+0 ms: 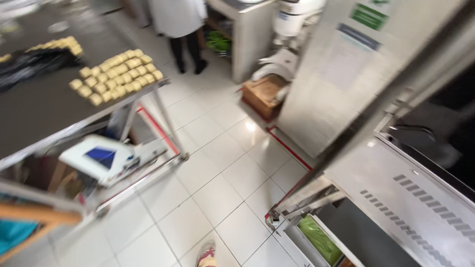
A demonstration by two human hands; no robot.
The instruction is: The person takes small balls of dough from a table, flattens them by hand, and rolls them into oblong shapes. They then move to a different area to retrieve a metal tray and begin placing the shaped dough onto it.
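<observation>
Oddly, neither hand shows, so whether the fingers are open or closed cannot be told. Dough pieces (116,74) lie in rows on the desk (44,106) at ten o'clock, well away from the shoe (207,254) at six.

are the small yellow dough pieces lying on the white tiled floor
No, the small yellow dough pieces sit in rows on the dark metal table top, above the white tiled floor.

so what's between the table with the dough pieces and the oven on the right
Only bare white tiled floor between the table and the oven, in the head view.
</observation>
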